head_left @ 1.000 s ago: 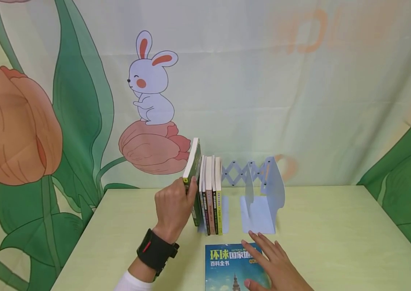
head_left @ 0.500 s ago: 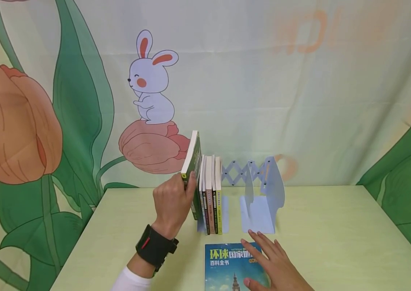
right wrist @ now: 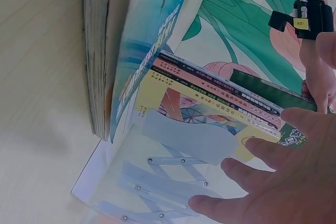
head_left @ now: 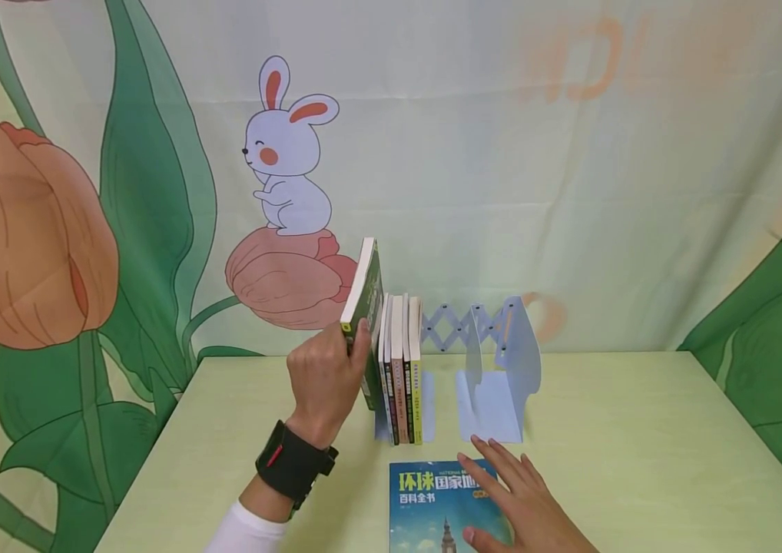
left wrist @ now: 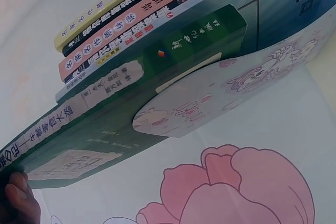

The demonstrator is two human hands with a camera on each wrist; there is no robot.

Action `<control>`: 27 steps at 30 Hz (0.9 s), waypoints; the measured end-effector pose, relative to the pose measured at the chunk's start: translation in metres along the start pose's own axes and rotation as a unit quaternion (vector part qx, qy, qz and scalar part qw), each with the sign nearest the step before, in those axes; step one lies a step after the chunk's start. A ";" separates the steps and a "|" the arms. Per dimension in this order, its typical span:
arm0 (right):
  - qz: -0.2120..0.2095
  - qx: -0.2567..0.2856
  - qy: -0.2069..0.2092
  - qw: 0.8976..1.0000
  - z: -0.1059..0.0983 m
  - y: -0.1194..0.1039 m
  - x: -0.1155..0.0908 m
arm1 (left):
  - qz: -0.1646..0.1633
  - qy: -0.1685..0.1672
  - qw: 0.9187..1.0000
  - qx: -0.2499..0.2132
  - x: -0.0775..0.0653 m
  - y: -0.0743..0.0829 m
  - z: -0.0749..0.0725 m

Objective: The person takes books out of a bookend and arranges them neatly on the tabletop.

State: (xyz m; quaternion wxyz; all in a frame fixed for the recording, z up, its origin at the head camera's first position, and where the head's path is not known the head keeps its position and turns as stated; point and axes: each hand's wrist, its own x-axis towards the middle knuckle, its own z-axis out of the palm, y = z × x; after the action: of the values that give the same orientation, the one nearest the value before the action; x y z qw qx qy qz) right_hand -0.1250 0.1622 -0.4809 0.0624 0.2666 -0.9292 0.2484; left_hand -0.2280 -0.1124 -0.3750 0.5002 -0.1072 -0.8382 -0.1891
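My left hand (head_left: 325,380) grips a green book (head_left: 372,307) by its upper near part, thumb on the right cover. The book leans slightly left and stands higher than the row of thin books (head_left: 401,376) to its right. In the left wrist view the green book (left wrist: 105,124) sits between that row and the white end plate (left wrist: 184,103) of the bookend, which has pink drawings. My right hand (head_left: 525,503) is spread, fingers apart, over a blue book (head_left: 425,514) with Chinese lettering. The right wrist view shows the blue book (right wrist: 152,30) above thick page edges.
The pale blue extendable bookend (head_left: 495,407) has a divider and a right end plate joined by a crisscross lattice (head_left: 442,330). It stands on the pale table (head_left: 640,430), against a curtain (head_left: 640,192) printed with tulips and a rabbit.
My left hand has moved up and a little left, drawing the green book higher above the row. The right hand stays about where it was.
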 end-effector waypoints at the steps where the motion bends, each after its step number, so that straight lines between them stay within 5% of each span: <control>1: 0.002 0.001 -0.002 1.000 0.000 0.000 0.000 | 0.001 0.000 1.000 0.000 0.001 0.000 0.000; 16: 0.011 0.003 -0.010 1.000 -0.002 -0.001 0.000 | 0.011 0.049 0.999 -0.009 0.011 0.001 -0.006; 27: 0.000 0.001 0.003 1.000 -0.003 -0.001 -0.001 | 0.011 0.054 0.998 -0.014 0.018 0.004 -0.014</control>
State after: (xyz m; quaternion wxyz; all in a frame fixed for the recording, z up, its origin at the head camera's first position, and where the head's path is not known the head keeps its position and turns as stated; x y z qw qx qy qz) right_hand -0.1236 0.1631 -0.4777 0.0647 0.2655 -0.9290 0.2497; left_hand -0.2242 -0.1143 -0.3520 0.5450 -0.1134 -0.8061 -0.2011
